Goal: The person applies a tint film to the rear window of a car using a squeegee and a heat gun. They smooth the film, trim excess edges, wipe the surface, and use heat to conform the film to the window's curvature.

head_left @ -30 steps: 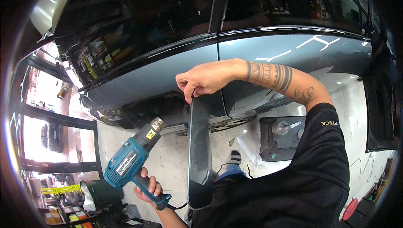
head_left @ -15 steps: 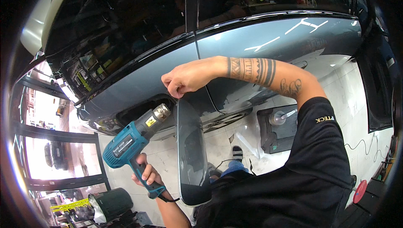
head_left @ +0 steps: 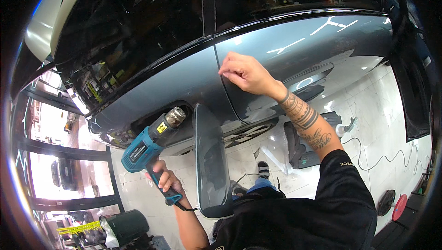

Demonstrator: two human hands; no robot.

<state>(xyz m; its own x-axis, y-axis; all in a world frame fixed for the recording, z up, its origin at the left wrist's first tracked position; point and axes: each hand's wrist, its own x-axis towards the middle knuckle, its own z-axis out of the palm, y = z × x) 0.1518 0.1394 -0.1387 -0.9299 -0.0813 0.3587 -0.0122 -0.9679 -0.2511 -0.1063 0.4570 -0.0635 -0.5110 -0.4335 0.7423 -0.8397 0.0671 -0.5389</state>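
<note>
Left hand point(head_left: 162, 182) grips the blue heat gun point(head_left: 149, 143) below the car door point(head_left: 294, 56); right hand point(head_left: 244, 72), fingers curled, presses the door's seam.

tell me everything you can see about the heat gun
The heat gun is a pistol-shaped tool with a teal-blue plastic body, a yellow label near the front and a silvery metal nozzle. The left hand grips its handle from below, and a dark cord leaves the handle's base. It tilts up and to the right, its nozzle close to the grey-blue car body, beside a dark recess. Whether it is running cannot be told.
</note>
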